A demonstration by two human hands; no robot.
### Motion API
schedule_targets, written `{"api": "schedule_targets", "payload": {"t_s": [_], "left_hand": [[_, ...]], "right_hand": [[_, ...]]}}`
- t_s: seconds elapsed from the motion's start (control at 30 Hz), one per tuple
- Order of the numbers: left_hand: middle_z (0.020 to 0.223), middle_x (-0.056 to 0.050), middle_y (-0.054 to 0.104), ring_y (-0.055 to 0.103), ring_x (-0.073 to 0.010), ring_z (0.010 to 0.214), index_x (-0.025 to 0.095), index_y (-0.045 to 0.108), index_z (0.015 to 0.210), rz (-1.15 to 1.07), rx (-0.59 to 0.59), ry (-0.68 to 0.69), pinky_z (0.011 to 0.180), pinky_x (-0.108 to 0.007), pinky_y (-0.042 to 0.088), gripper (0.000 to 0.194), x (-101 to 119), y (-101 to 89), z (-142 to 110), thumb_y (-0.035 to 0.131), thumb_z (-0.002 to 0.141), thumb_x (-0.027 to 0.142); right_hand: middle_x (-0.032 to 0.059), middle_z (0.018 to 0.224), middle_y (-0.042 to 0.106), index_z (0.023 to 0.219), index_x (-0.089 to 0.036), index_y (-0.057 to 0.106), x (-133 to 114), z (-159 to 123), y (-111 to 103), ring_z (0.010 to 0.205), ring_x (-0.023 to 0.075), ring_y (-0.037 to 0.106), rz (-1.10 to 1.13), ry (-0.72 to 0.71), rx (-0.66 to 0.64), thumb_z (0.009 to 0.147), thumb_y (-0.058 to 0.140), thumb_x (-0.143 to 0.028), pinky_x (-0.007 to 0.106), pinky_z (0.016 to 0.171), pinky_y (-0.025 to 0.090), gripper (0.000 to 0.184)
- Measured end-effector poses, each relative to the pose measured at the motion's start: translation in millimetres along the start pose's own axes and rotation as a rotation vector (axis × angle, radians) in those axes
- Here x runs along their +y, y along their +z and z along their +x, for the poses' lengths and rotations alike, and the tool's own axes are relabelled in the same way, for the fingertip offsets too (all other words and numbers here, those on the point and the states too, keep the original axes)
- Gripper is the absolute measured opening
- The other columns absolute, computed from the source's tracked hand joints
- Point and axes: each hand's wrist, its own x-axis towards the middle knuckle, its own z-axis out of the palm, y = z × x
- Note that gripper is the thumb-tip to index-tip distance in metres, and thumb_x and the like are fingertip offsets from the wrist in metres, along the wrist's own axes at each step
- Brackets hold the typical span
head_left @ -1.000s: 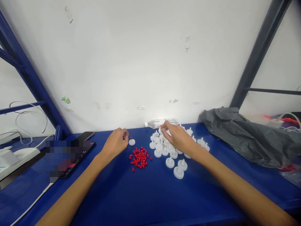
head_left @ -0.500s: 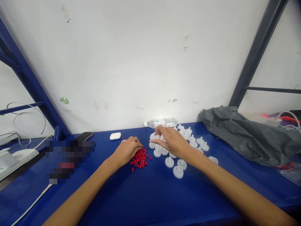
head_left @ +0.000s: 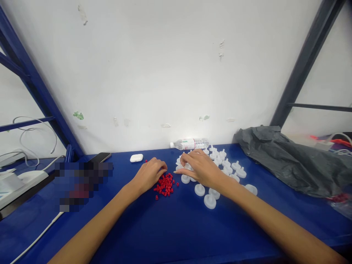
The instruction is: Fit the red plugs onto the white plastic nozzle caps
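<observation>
Left hand [head_left: 150,174]: palm down at the upper left edge of the red caps [head_left: 165,187], thumb and fingertips drawn close together; I cannot tell whether a cap is pinched there.

Right hand [head_left: 202,168]: over the near left part of the white stemmed discs [head_left: 210,201], thumb stretched toward the left hand, fingers curled, a clear gap between; no grip on anything shows.

Red caps: one loose heap between the hands, a few strays at its edges, one more lying beyond the left hand.

White stemmed discs: a spread group right of the caps, most with stems up, partly hidden by the right hand.

Surface [head_left: 176,234]: glossy blue, bearing all the above.

Clear plastic bottle [head_left: 196,143]: on its side by the wall, cap leftward.

White earbud case [head_left: 136,158]: beyond the left hand.

Grey plastic bag [head_left: 286,157]: crumpled, far right.
</observation>
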Motion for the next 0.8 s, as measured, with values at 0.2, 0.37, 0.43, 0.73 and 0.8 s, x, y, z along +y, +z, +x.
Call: {"api": "schedule_targets", "payload": {"t_s": [0.2, 0.37, 0.43, 0.73, 0.8], "left_hand": [[0.112, -0.007, 0.072, 0.065, -0.0223, 0.099, 0.024, 0.071, 0.117, -0.307, 0.191, -0.019, 0.081, -0.032, 0.05, 0.032, 16.9, -5.7, 0.1, 0.045, 0.102, 0.034], [0.106, -0.006, 0.076, 0.068, -0.0236, 0.099, 0.021, 0.076, 0.103, -0.715, 0.22, -0.048, 0.085, -0.031, 0.052, 0.027, 36.0, -8.8, -0.4, 0.058, 0.096, 0.04], [0.103, -0.007, 0.077, 0.069, -0.0243, 0.098, 0.019, 0.076, 0.1, -0.781, 0.193, -0.056, 0.085, -0.031, 0.053, 0.026, 41.2, -10.2, -0.7, 0.061, 0.095, 0.04], [0.098, -0.008, 0.079, 0.071, -0.0219, 0.082, 0.017, 0.076, 0.098, -0.91, 0.168, -0.161, 0.061, -0.026, 0.051, 0.027, 40.6, -7.4, -1.3, 0.07, 0.087, 0.041], [0.096, -0.008, 0.079, 0.071, -0.0217, 0.08, 0.017, 0.076, 0.1, -0.941, 0.158, -0.191, 0.055, -0.024, 0.049, 0.029, 36.9, -5.8, -1.0, 0.072, 0.086, 0.042]], "right_hand": [[-0.0047, 0.072, 0.061, 0.091, -0.024, 0.051, -1.8, -0.6, 2.1, 0.07, 0.0151, 0.059, -0.02, -0.025, -0.016, 0.098, 0.059, -0.049, 0.039, 0.102, 0.037, 0.027], [-0.0035, 0.073, 0.061, 0.089, -0.023, 0.051, -3.7, -1.1, 3.8, 0.072, 0.0164, 0.06, -0.003, -0.024, -0.029, 0.097, 0.056, -0.055, 0.041, 0.101, 0.036, 0.032], [-0.0025, 0.074, 0.062, 0.09, -0.023, 0.052, -4.0, -1.2, 3.9, 0.073, 0.0167, 0.06, -0.012, -0.025, -0.022, 0.098, 0.055, -0.055, 0.041, 0.101, 0.036, 0.033], [0.0, 0.083, 0.064, 0.093, -0.023, 0.051, -4.0, -1.9, 3.7, 0.078, 0.0176, 0.061, 0.074, 0.022, 0.036, 0.099, 0.059, -0.042, 0.033, 0.082, 0.045, 0.021], [0.0012, 0.088, 0.065, 0.096, -0.023, 0.052, -2.6, -3.2, 5.6, 0.077, 0.017, 0.061, 0.114, 0.026, 0.02, 0.099, 0.06, -0.04, 0.031, 0.075, 0.046, 0.019]]}}
